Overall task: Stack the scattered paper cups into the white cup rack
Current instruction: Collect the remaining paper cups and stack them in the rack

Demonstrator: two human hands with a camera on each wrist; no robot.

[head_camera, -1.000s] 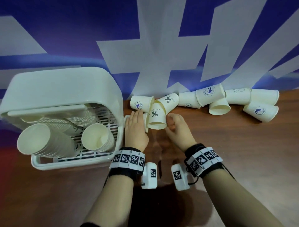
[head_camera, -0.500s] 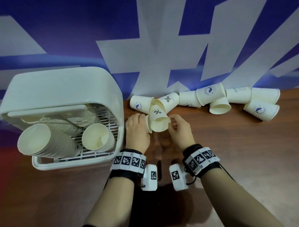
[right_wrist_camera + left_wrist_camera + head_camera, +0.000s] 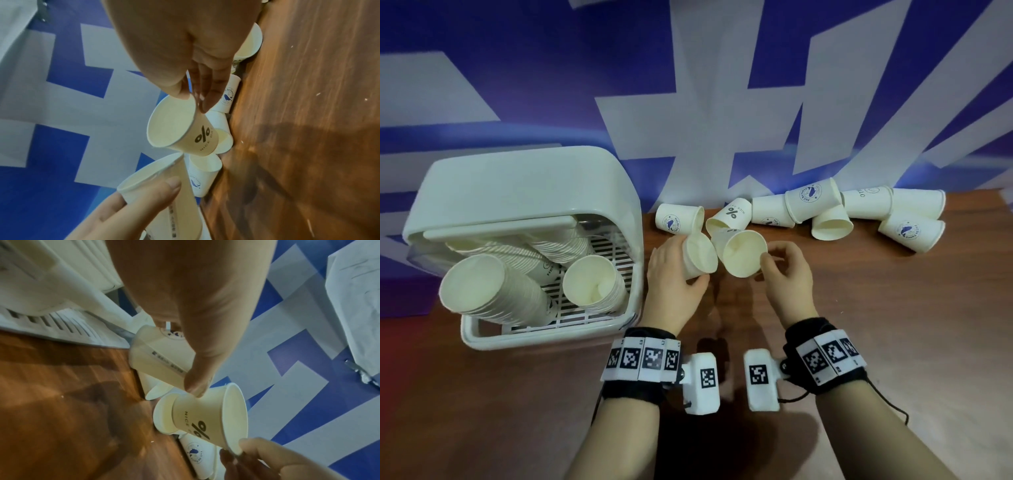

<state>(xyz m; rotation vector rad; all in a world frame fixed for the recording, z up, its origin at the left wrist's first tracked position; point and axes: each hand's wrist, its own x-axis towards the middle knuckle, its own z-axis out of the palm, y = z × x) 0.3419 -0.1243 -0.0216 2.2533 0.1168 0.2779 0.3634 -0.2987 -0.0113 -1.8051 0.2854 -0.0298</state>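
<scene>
My left hand [image 3: 687, 263] grips a plain white paper cup [image 3: 698, 257] round its side, mouth tilted toward me. My right hand [image 3: 770, 256] pinches the rim of a second cup [image 3: 741, 253] printed with a black % mark [image 3: 202, 136]; its fingertips [image 3: 265, 454] clamp the rim. The two cups hang side by side just above the table, almost touching. The white cup rack [image 3: 524, 192] stands at the left, open toward me, with three stacks of cups [image 3: 493, 294] lying inside. Several loose cups [image 3: 825, 212] lie along the back wall.
A whale-logo cup [image 3: 679, 219] and another % cup [image 3: 729, 216] lie just behind my hands. The wooden table [image 3: 876, 325] stretches to the right and toward me. A blue and white banner wall [image 3: 722, 102] closes the back.
Both hands have lifted their cups off the table and drawn them toward me. The right hand's % cup has tipped up so its mouth faces me.
</scene>
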